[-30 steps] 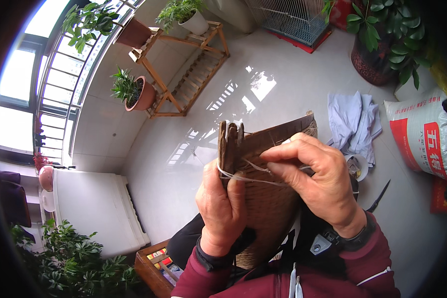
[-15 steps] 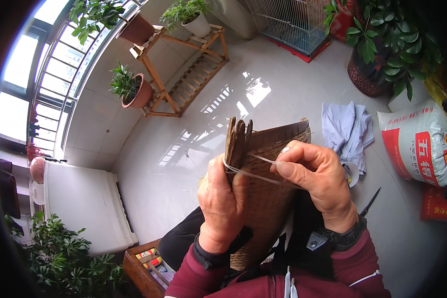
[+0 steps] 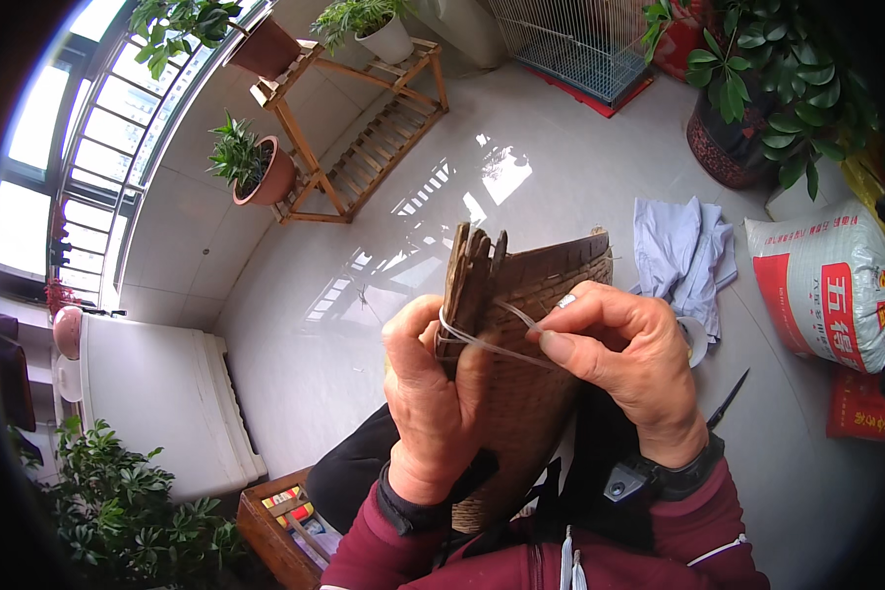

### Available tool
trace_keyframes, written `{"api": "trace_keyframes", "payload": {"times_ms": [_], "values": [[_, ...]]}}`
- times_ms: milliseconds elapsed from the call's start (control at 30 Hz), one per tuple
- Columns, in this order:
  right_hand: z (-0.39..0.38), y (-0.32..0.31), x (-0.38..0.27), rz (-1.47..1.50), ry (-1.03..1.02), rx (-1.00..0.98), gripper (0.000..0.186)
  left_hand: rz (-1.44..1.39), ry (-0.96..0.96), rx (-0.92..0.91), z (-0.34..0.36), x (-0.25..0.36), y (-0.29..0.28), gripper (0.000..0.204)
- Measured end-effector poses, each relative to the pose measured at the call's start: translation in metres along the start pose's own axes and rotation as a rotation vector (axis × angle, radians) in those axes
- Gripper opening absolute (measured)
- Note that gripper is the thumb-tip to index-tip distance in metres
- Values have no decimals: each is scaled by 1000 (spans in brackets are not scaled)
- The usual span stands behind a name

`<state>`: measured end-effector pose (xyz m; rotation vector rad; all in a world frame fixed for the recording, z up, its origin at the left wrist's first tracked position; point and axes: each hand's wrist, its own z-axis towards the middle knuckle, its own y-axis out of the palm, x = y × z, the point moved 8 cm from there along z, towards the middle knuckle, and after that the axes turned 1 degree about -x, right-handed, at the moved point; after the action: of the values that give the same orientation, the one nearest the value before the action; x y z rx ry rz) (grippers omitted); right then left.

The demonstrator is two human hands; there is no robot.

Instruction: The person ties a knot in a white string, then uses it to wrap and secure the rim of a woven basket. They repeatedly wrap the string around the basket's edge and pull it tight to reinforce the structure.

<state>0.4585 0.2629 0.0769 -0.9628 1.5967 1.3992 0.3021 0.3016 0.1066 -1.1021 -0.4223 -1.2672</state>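
A brown woven basket-like piece (image 3: 511, 433) stands tilted between my knees, with a flat wooden band along its upper edge. At its upper left corner several rough wooden strips (image 3: 470, 270) stick up in a bundle. A translucent plastic strand (image 3: 497, 347) loops around this bundle and runs toward the right. My left hand (image 3: 425, 393) is closed around the bundle, just below and beside the loop. With thumb and forefinger, my right hand (image 3: 624, 359) pinches the strand in front of the woven side. Part of the strand is hidden behind the right fingers.
On the floor to the right lie a pale cloth (image 3: 680, 261), a dark pointed tool (image 3: 729, 398) and a full white-and-red sack (image 3: 818, 285). A wooden plant stand (image 3: 379, 147) and wire cage (image 3: 575, 44) stand farther off. A wooden box (image 3: 270, 531) sits at lower left.
The pinched strand bows more beside my right fingertips, which have shifted slightly left. My left fingers have changed position a little on the bundle. The whole view has shifted slightly.
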Motion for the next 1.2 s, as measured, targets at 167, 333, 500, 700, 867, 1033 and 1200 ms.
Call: {"api": "trace_keyframes", "payload": {"times_ms": [167,333,500,700,867,1033,1200], "values": [[2,4,-4,-125,-138,-58,8,137,38,-62,-2,1,2,37],[1,-2,4,-36,-64,-23,7,-161,-52,-6,-2,-2,0,36],[0,-5,-1,-28,-118,-27,8,233,26,-94,3,8,1,32],[-3,-12,2,-56,-48,-5,8,249,-21,-99,2,4,1,29],[1,-12,11,121,81,-11,11,289,7,-77,4,6,0,29],[4,-17,19,132,143,79,11,227,-17,-74,2,3,-1,30],[5,-13,22,46,134,-11,11,281,9,-77,3,3,-1,29]]}}
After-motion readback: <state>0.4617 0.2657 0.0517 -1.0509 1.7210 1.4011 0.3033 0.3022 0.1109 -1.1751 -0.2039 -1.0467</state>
